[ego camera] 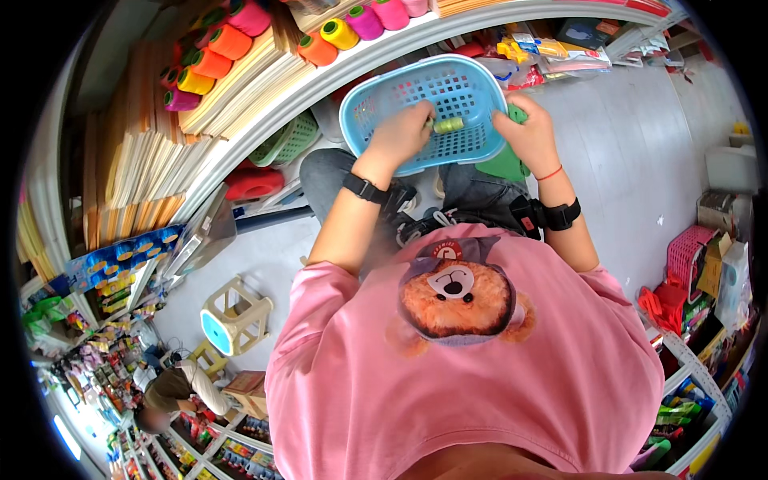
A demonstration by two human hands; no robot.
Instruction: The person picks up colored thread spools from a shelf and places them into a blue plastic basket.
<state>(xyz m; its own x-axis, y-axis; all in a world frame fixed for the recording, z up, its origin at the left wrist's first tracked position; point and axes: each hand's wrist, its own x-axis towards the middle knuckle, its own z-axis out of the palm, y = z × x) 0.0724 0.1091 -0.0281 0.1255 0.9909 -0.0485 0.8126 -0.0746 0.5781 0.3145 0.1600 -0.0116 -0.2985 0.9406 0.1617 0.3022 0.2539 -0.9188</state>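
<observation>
A light blue plastic basket (360,105) with square holes is tilted above my knees. My left hand (401,133) is inside it, fingers curled around the end of something small and green, mostly hidden. Right beside those fingers lies a small spool of light green thread (449,125); whether my hand holds it I cannot tell. At the basket's right end, my right hand (531,129) grips the rim together with a green cloth (506,163), which hangs down beside the basket.
Cones of colored thread (230,42) and stacked paper goods (180,144) fill the shelf ahead. Under it sit a green basket (287,141) and a red object (255,182). A plastic stool (240,315) stands at left. Another person (174,387) bends near shelves at lower left. A pink basket (687,255) is at right.
</observation>
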